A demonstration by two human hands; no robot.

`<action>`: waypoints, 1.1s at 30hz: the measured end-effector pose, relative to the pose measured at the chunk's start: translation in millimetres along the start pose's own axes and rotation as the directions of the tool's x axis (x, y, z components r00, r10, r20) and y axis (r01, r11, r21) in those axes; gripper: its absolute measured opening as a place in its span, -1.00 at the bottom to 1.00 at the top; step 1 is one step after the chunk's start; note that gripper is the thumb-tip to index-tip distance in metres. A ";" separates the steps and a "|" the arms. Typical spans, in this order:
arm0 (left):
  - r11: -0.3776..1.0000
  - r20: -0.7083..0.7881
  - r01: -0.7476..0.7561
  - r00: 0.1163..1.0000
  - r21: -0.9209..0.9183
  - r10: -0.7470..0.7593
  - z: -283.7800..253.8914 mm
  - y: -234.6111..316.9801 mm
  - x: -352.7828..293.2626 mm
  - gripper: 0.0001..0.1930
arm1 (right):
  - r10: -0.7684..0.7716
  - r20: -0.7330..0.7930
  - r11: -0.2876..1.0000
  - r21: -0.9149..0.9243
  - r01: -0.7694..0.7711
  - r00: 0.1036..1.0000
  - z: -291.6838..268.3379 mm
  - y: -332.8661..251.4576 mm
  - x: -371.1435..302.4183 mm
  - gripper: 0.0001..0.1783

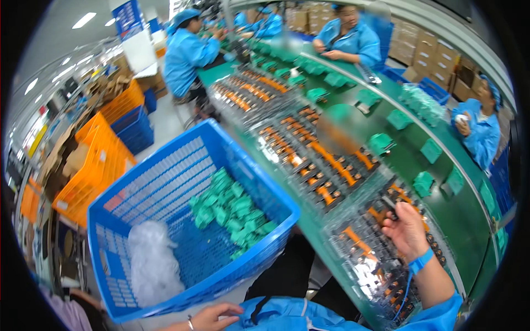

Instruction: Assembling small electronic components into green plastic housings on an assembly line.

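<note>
My right hand [407,229], with a blue wrist strap [421,261] and its cord, reaches over a clear plastic tray [331,234] on the green bench. Its fingers are pinched on a small dark part [391,203], whose exact kind is too small to tell. Black parts with orange strips [359,243] sit in rows in this tray. Low in the picture, my left hand [218,316] rests near my lap, fingers stretched out and holding nothing. Just beyond it stands a blue plastic basket [259,234] with crumpled green pieces [229,209] and a bundle of whitish clear plastic [153,263] inside.
More filled trays [251,91] line the bench farther off. Green-wrapped items [398,118] lie spaced along a green conveyor [408,146] to the right. Several co-workers in blue sit around it. Orange crates [94,165] and a blue crate [134,132] stand left.
</note>
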State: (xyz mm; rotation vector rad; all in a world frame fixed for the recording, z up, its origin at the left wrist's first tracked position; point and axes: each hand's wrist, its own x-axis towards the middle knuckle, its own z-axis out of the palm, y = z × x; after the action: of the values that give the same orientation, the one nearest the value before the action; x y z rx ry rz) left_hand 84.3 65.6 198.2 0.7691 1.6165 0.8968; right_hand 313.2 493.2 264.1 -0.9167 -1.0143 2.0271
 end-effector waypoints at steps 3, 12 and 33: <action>0.923 0.010 -0.379 0.925 0.070 0.380 -42.2 91.7 1.1 -0.81 | -0.016 -0.098 0.998 -0.070 0.009 0.995 5.8 4.0 -0.7 -0.87; 0.974 -0.671 0.059 0.716 -0.217 -0.193 -211.9 -13.9 92.8 -0.70 | -0.006 -0.130 0.991 -0.130 -0.011 0.992 11.2 0.0 -19.2 -0.60; 0.760 -0.891 0.599 0.451 0.252 -0.060 -296.4 -195.8 311.2 -0.57 | 0.086 -0.253 0.994 -0.038 -0.099 0.964 -0.6 -14.7 -80.1 -0.88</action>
State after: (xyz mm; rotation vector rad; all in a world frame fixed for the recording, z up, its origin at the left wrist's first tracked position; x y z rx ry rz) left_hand -276.9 181.4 -83.3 0.2670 2.9053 0.4730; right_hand 359.1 435.6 299.0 -1.2336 -0.9006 1.9072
